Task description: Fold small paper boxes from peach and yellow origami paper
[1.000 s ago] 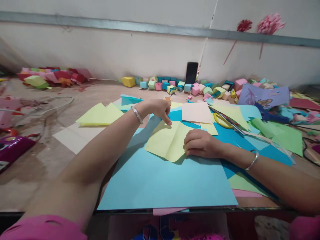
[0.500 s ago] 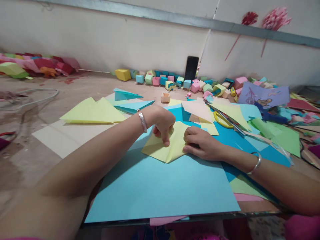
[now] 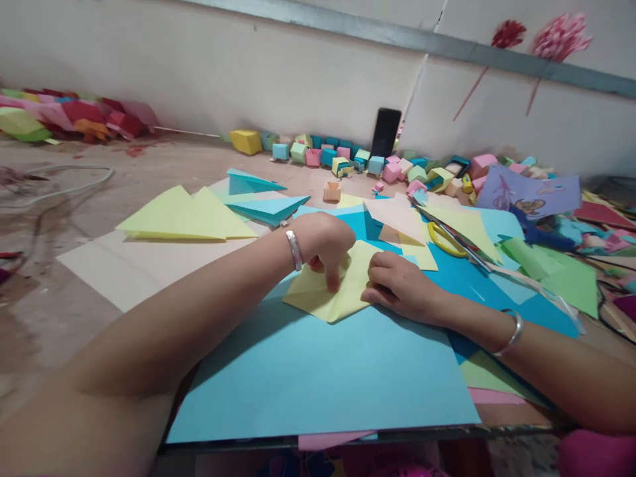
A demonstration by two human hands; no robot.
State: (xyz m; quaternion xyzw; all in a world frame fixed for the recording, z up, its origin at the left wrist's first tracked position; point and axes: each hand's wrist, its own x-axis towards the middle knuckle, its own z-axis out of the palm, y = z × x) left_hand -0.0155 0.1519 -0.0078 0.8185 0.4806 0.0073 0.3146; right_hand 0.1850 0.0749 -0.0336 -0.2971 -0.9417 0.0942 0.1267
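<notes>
A folded piece of yellow paper (image 3: pixel 342 301) lies on a large light blue sheet (image 3: pixel 322 377), with a crease running toward its near corner. My left hand (image 3: pixel 330 248) bends down over it, fingers curled and thumb pressing on its surface; the fingertips are partly hidden under the hand. At the paper's right edge my right hand (image 3: pixel 397 285) is closed, with fingers curled and thumb against the edge. The far part of the yellow paper is partly covered by the left hand.
Folded yellow paper (image 3: pixel 183 215) and blue folded pieces (image 3: pixel 271 209) lie to the left. Scissors with yellow handles (image 3: pixel 447 242) rest on the right among paper sheets. Small paper boxes (image 3: pixel 298 152) and a phone (image 3: pixel 386 132) stand along the wall. A tiny peach box (image 3: pixel 332 192) sits ahead.
My left hand has shifted slightly right over the yellow paper, its thumb still pressing down. My right hand stays at the right edge. The camera view has moved a little.
</notes>
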